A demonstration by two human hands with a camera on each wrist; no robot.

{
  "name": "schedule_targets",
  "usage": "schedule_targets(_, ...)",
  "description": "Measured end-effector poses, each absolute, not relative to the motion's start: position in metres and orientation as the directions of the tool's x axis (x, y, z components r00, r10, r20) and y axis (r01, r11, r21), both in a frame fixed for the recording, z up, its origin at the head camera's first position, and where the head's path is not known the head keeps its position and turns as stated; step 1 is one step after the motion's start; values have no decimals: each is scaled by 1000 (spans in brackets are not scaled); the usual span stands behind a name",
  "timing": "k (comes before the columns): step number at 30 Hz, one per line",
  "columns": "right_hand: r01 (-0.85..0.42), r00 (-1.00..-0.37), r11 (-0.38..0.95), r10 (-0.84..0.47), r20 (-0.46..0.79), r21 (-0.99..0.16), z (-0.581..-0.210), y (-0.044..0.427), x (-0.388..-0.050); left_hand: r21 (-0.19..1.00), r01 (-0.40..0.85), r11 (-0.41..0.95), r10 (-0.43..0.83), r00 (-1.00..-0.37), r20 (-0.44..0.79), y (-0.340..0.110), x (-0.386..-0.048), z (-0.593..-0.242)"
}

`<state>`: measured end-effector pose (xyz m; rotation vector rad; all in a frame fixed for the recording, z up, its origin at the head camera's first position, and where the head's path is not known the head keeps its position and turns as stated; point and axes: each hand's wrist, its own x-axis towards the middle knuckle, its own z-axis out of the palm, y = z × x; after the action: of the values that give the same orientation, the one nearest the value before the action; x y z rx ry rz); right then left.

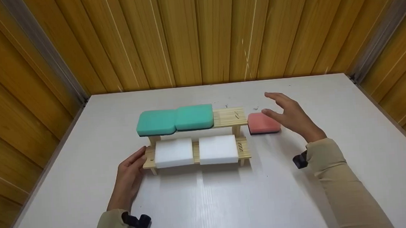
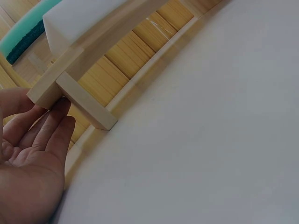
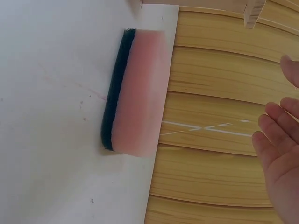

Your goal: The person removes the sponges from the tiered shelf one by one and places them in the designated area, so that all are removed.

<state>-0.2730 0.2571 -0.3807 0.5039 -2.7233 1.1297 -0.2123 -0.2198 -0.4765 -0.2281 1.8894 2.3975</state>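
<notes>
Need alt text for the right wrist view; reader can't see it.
A pink sponge block with a dark scouring layer lies on a white tabletop. The bare right hand is apart from it at picture right, before yellow wood-grain panels.

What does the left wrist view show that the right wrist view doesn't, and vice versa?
Left wrist only: the left hand holding the end of the wooden shelf's lower board, a white sponge block on that board, and part of a teal sponge.

Right wrist only: the pink sponge on the table, and the right hand, apart from it.

Both: part of the wooden shelf, the white tabletop and the wood-panelled wall.
</notes>
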Motion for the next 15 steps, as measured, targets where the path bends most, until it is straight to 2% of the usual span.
schedule_targets(15,-430,-901,643,-348,258,-634,-354,224,-266,947,-177,-267,-34,-981,-193,-219,-213,-475)
